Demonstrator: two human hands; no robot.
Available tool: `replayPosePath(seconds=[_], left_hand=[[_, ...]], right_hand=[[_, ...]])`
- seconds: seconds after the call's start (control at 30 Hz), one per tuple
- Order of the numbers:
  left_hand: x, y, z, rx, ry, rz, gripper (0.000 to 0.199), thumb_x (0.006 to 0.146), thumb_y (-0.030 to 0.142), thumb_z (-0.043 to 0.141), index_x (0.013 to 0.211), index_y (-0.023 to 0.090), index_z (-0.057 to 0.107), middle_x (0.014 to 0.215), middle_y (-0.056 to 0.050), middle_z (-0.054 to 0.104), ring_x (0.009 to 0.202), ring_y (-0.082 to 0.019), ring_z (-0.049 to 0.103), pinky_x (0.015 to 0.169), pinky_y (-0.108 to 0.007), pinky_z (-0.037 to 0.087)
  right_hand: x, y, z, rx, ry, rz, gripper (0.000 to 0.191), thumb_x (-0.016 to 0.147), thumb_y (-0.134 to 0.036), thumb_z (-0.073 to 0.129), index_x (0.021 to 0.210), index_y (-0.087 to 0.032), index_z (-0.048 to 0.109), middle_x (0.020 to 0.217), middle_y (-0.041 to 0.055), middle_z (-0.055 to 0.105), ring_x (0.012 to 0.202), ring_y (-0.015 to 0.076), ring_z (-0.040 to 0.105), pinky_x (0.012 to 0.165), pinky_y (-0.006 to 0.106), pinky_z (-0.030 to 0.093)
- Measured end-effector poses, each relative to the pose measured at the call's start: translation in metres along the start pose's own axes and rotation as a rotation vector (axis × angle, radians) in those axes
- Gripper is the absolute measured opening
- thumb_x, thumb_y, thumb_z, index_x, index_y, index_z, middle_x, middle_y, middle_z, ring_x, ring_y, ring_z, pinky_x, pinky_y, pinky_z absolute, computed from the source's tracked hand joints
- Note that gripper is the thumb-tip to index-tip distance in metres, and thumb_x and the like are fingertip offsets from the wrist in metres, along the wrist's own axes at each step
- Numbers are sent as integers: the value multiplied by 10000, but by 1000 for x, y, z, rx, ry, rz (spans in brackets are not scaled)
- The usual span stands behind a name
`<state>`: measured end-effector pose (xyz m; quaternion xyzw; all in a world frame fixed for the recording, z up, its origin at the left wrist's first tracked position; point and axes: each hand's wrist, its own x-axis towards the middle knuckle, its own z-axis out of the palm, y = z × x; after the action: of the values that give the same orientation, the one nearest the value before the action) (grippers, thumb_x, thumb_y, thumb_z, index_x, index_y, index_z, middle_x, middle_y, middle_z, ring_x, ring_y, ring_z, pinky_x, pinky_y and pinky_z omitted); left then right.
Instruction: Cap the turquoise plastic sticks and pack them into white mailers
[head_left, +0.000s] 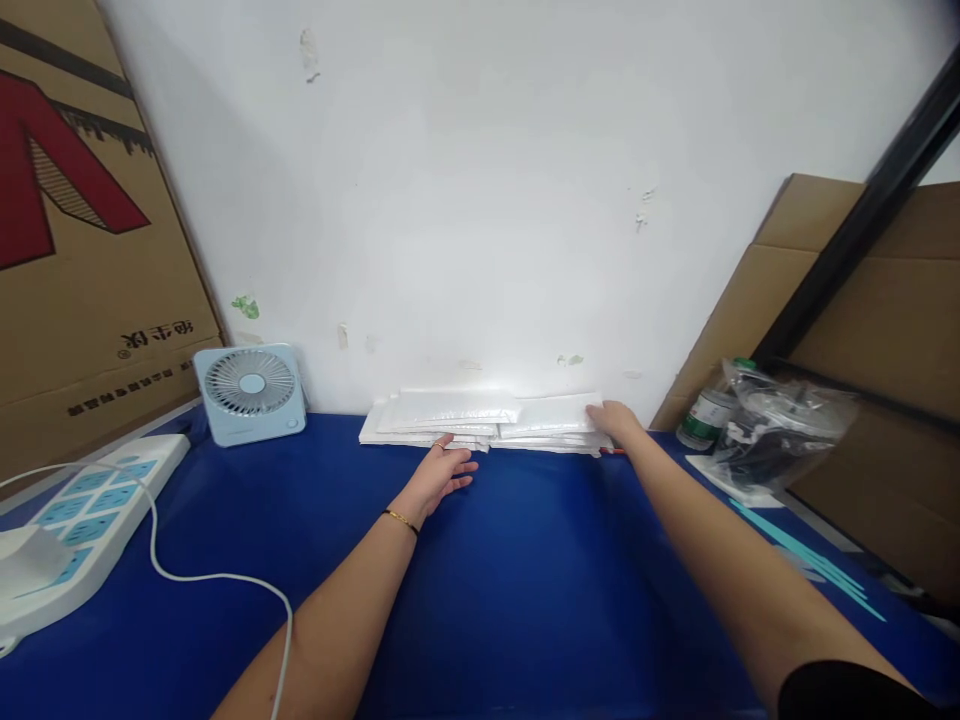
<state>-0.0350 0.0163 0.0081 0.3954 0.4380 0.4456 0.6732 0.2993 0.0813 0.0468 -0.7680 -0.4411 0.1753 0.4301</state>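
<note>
White packets [450, 408] lie stacked on a blue table [525, 580]; the left hand [444, 473], fingers parted, is at their front edge; the right hand [616, 420] meets their right end, its grip impossible to tell.

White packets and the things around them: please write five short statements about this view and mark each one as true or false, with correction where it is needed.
1. The right hand touches the right stack of white packets. True.
2. The fan stands to the right of both stacks. False: the fan stands to their left.
3. The table has a blue surface. True.
4. The bracelet is on the right wrist. False: the bracelet is on the left wrist.
5. A bottle with a green label stands on the right. True.
</note>
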Motion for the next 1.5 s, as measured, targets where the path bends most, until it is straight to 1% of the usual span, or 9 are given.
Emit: replayPosePath(seconds=[0.1, 0.23, 0.3, 0.43, 0.53, 0.73, 0.9, 1.17, 1.5], left_hand=[[3, 0, -3, -39, -2, -21, 748, 690, 290, 728, 1311, 209, 320, 1279, -163, 488, 1024, -235, 607, 779, -316, 518], [9, -5, -5, -58, -38, -40, 612, 680, 267, 731, 1203, 184, 425, 1255, -150, 520, 1016, -227, 611, 799, -308, 513], [10, -7, -6, -92, -90, -50, 530, 685, 287, 727, 1137, 180, 472, 1235, -145, 540, 1024, -227, 608, 806, -304, 511], [8, -8, 1, -203, -210, -69, 472, 746, 475, 643, 1088, 179, 507, 1211, -147, 562, 1069, -231, 588, 852, -323, 499], [1, -6, 12, -313, -243, 19, 516, 779, 587, 539, 1117, 199, 506, 1213, -132, 568, 1125, -232, 554, 898, -358, 485], [-4, -14, 26, -543, 96, 284, 368, 766, 469, 576, 994, 180, 579, 1113, -79, 618, 1093, -225, 560, 920, -338, 473], [-12, -18, 35, -372, 184, 491, 316, 764, 391, 582, 967, 149, 595, 1060, -65, 631, 1074, -208, 561, 934, -330, 442], [-43, 7, 53, -249, 100, 668, 350, 787, 388, 574, 1063, 174, 591, 1114, -62, 622, 1064, -214, 559, 895, -321, 444], [-58, 62, 20, -327, 188, 741, 357, 731, 375, 623, 1006, 148, 628, 1040, -75, 654, 1056, -226, 572, 918, -341, 437]], right_hand=[[-15, -15, 11, -279, 59, -309, 498, 749, -331, 554, 1179, -82, 546, 1334, 219, 419, 1293, 357, 264, 1009, 494, 232], [-52, -44, 48, -664, -203, -1038, 687, 724, -272, 569, 1370, -151, 371, 1411, 134, 380, 1299, 294, 285, 1042, 433, 213], [-69, -59, 67, -743, -197, -1185, 575, 746, -168, 523, 1313, -117, 447, 1339, 146, 472, 1269, 281, 338, 1030, 404, 229], [-95, -71, 74, -765, -150, -1165, 349, 869, -130, 371, 1125, -120, 607, 1020, 160, 663, 997, 254, 564, 875, 363, 371], [-119, -50, 51, -609, -128, -1140, 369, 898, -194, 372, 1209, -199, 571, 1115, 118, 653, 973, 233, 598, 819, 331, 426], [-166, 29, 1, -456, -393, -1094, 362, 885, -222, 391, 1169, -279, 608, 1129, 62, 659, 1023, 231, 611, 852, 377, 474], [-170, 58, 0, -365, -471, -867, 521, 836, -318, 501, 1347, -247, 432, 1344, 82, 497, 1224, 255, 464, 1005, 441, 382], [-154, 54, 19, -295, -597, -700, 1156, 546, -605, 719, 1465, -195, 150, 1492, 148, 234, 1358, 328, 222, 1094, 485, 221], [-156, 17, 41, -414, -593, -853, 856, 657, -714, 567, 1379, -295, 377, 1421, 81, 389, 1319, 327, 294, 1078, 508, 208]])
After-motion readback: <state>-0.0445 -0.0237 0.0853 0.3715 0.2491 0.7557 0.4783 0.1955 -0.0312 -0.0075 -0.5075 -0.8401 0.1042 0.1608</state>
